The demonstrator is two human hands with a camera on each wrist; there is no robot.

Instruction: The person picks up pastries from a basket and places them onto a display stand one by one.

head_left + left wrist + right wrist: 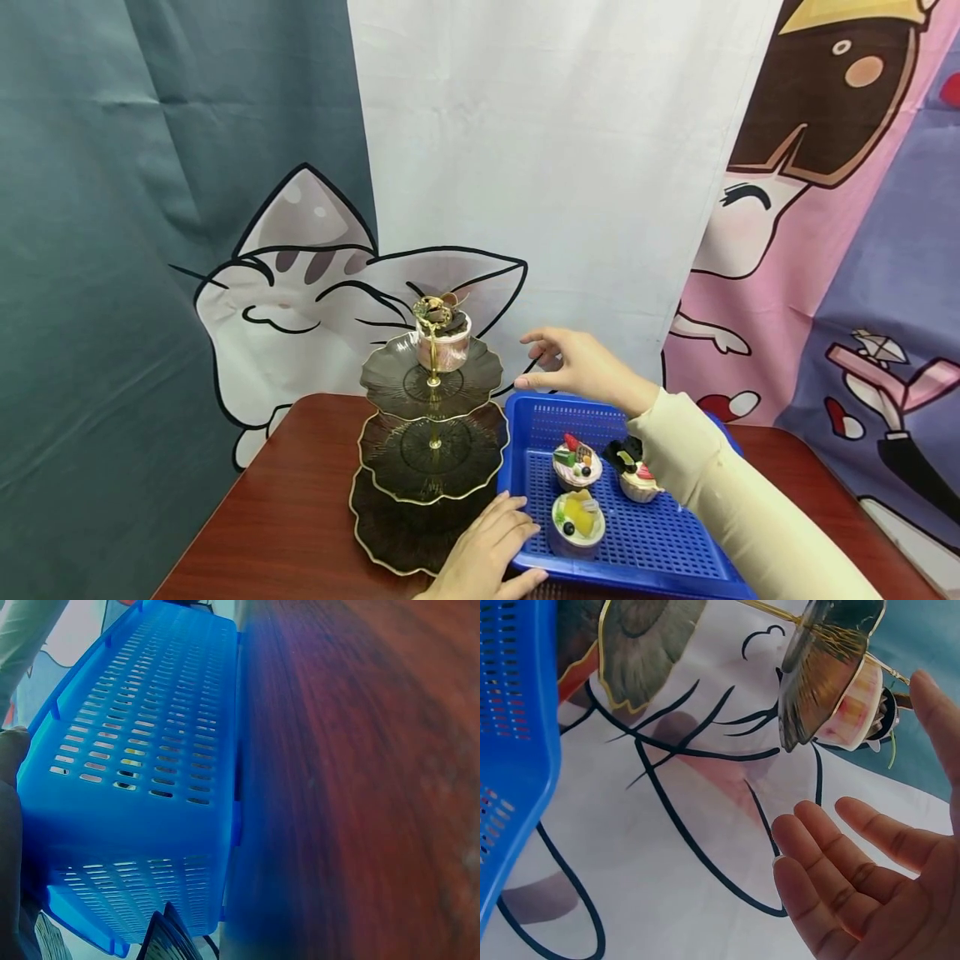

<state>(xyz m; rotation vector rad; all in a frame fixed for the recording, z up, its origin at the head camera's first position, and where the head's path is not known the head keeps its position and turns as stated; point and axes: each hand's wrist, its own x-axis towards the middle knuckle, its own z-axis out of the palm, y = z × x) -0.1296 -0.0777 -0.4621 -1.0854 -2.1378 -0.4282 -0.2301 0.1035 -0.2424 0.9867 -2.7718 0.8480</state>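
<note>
My right hand [581, 367] is in the air above the back of the blue basket [652, 571], to the right of a tiered dark stand [405, 467] with gold edges. Nothing is in its spread fingers, as the right wrist view shows. A chocolate-topped cupcake [452, 350] in a pinkish cup sits on the stand's top tier, partly behind the gold handle [432, 346]; it also appears in the right wrist view [859, 705]. My left hand [487, 546] rests on the basket's front left corner, fingers laid over the rim.
Inside the basket are a strawberry-topped cupcake [576, 462], a yellow fruit one [577, 521] and one with dark wafers [636, 479], partly hidden by the right sleeve. A reddish wooden table [285, 500] carries everything. Behind hangs a cartoon-printed curtain [555, 167].
</note>
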